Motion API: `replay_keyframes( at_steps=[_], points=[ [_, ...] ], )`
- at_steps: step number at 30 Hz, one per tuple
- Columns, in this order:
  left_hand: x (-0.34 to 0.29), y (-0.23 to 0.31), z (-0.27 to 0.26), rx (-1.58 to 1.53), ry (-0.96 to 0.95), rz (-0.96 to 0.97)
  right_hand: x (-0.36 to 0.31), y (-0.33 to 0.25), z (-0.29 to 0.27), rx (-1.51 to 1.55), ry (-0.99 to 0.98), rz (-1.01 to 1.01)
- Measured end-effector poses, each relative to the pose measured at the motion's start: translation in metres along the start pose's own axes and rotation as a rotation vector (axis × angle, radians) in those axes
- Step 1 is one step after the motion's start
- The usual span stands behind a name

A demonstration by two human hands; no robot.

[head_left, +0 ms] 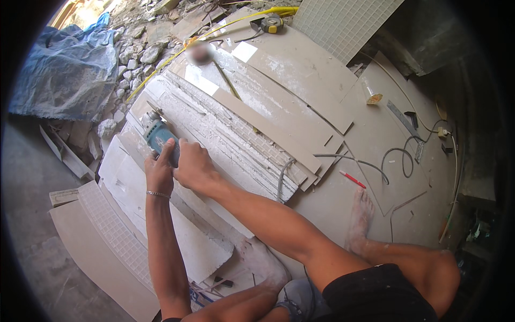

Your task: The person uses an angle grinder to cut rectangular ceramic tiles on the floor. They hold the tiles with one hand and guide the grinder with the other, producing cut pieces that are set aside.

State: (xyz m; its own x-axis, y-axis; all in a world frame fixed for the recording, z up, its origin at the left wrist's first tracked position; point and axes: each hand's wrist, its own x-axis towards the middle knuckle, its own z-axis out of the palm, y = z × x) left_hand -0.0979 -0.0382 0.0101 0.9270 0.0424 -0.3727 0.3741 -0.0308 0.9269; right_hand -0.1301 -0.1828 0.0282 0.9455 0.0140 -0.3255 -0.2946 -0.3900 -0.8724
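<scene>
Both my hands are closed around the body of a blue angle grinder (156,135), whose metal head and disc end point away to the upper left. My left hand (159,173), with a bracelet at the wrist, wraps its near left side. On the right side, my right hand (194,163) grips the rear of the body. Beneath the grinder lies a dusty stack of cut tile strips (230,145), coated in white powder. The disc looks close to the stack's far left end; whether it touches cannot be made out. A grey cord (370,162) runs across the tiles on the right.
Rubble (153,52) and a blue tarp (70,75) lie at the far left. A tape measure (272,23) rests at the back. To the right are a red pen (352,179), a tipped clear cup (371,95) and a metal ruler (402,118). My bare foot (360,217) stands near the pen.
</scene>
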Motion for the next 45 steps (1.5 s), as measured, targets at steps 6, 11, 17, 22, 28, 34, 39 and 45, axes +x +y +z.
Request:
replay_keyframes(
  at_steps=[6,11,17,22,28,34,39,45],
  points=[
    [0.000,-0.005,0.000,0.018,0.001,0.001,-0.005,0.001,-0.002,0.005,0.006,-0.001],
    [-0.004,-0.005,0.000,0.039,0.014,-0.013,-0.008,0.003,-0.002,-0.007,0.017,0.000],
    [-0.012,-0.006,0.005,0.013,0.033,-0.003,-0.012,0.006,-0.003,0.021,0.013,-0.002],
    [-0.015,-0.004,0.006,0.045,0.038,-0.001,-0.015,0.005,-0.004,0.014,0.009,0.002],
    [-0.013,-0.004,0.006,0.016,0.017,-0.004,-0.011,0.010,0.002,-0.003,0.030,-0.029],
    [-0.017,-0.005,0.007,0.026,0.012,-0.008,-0.014,0.017,0.003,0.001,0.042,-0.061],
    [-0.023,-0.005,0.009,0.031,0.017,-0.003,-0.020,0.016,0.000,0.008,0.023,-0.038],
    [-0.029,-0.005,0.012,0.026,0.017,0.011,-0.022,0.018,0.001,-0.001,0.034,-0.044]
  ],
)
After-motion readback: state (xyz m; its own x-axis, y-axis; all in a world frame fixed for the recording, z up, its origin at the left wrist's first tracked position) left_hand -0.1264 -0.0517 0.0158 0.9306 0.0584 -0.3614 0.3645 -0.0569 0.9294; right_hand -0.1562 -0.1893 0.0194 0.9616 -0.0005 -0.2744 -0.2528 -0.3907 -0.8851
